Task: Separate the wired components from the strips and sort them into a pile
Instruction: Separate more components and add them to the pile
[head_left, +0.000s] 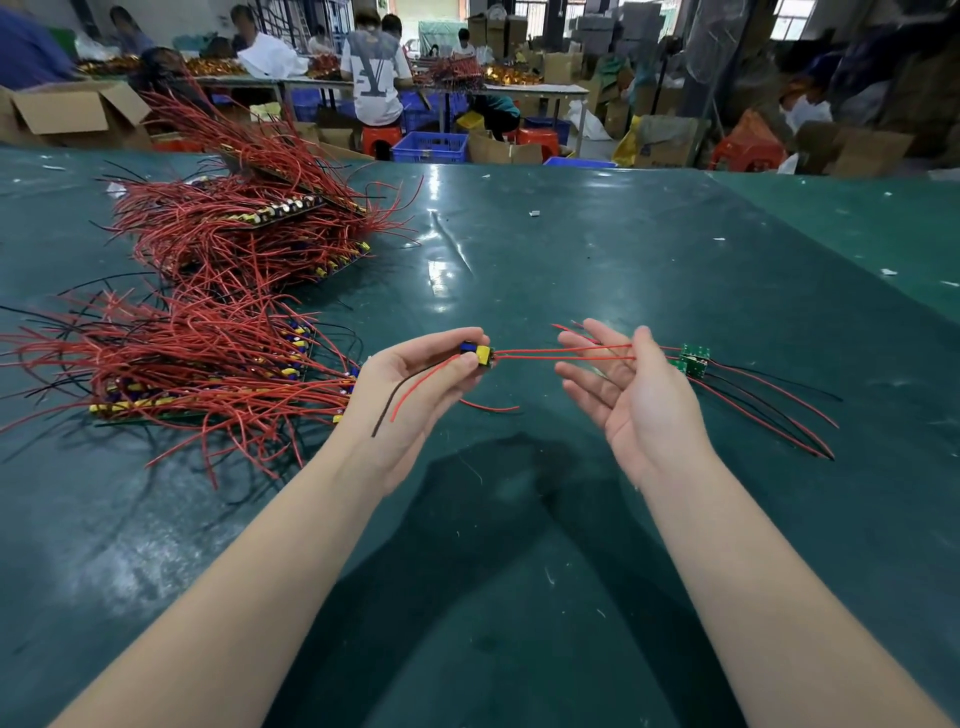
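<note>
Green and shiny, the big table (597, 260) fills most of the frame, with boxes, blue crates and people at other tables along the top. Near the middle, the left hand (415, 384) pinches a small yellow and blue wired part (480, 355), and its red wires run across the right hand (618, 384), which is open with fingers spread. Just right of that hand lies a small pile of green parts (693, 359), and strips of red-wired parts (218, 332) are heaped at the left.
</note>
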